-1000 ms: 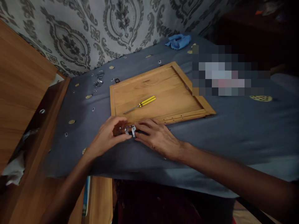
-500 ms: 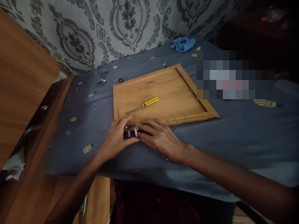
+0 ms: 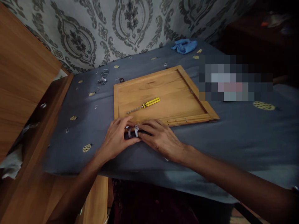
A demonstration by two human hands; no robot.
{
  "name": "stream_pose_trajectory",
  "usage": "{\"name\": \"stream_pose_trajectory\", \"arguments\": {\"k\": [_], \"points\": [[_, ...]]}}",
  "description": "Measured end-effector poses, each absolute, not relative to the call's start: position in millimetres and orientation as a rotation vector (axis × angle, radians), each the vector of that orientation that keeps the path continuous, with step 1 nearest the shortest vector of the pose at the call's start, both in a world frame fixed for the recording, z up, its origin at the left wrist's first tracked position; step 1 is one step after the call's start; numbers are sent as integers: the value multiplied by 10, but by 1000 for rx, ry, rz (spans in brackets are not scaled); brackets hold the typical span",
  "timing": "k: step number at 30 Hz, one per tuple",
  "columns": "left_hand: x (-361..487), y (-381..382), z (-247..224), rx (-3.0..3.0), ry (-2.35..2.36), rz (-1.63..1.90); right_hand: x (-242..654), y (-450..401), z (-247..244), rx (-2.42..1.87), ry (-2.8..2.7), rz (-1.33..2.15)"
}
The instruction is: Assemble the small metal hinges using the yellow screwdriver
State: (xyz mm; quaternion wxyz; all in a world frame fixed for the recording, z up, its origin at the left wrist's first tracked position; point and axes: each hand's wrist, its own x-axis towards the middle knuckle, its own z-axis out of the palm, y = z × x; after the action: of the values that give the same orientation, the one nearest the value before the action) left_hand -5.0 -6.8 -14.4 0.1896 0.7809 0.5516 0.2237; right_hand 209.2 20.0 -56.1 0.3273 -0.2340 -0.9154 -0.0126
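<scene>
A framed wooden panel (image 3: 158, 93) lies on the grey patterned bed cover, with a yellow-handled screwdriver (image 3: 151, 102) resting on it. At the panel's near left edge sits a shiny metal hinge (image 3: 136, 131). My left hand (image 3: 118, 135) is curved around the hinge's left side, thumb and fingers closed on it. From the right, my right hand (image 3: 161, 138) presses its fingertips against the hinge and the panel's edge. The fingers partly hide where the metal meets the wood.
More metal hardware (image 3: 102, 81) lies on the cover at the back left. A dark buckle-like piece (image 3: 121, 80) is by the panel's far left corner. A blue cloth (image 3: 185, 46) sits at the back. Wooden furniture (image 3: 25, 77) stands at left; a blurred patch covers the right.
The view has shifted slightly. Both hands keep nearly the same hold at the hinge, and the panel and screwdriver lie as before.
</scene>
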Motion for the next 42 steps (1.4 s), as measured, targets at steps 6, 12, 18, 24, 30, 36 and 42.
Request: {"name": "stream_pose_trajectory", "arguments": {"k": [6, 12, 18, 24, 30, 36, 42], "points": [[-31, -38, -160, 2156, 1579, 637, 2093, 191, -547, -623, -2412, -24], [-27, -9, -155, 2124, 1566, 640, 2117, 211, -501, -606, -2415, 41], [-28, -8, -138, 2108, 1591, 622, 2389, 204, -389, -685, -2273, 146], [-39, -19, -133, 2099, 1566, 617, 2774, 25, -327, -1047, -2225, 323], [-31, -19, -163, 2079, 1580, 626, 2686, 632, -273, -1181, -2355, 156], [-9, -9, -151, 2061, 1555, 629, 2423, 1247, -296, -1210, -2553, 102], [7, -15, -111, 2029, 1563, 613, 2565, 1261, -303, -1081, -2434, 385]]}}
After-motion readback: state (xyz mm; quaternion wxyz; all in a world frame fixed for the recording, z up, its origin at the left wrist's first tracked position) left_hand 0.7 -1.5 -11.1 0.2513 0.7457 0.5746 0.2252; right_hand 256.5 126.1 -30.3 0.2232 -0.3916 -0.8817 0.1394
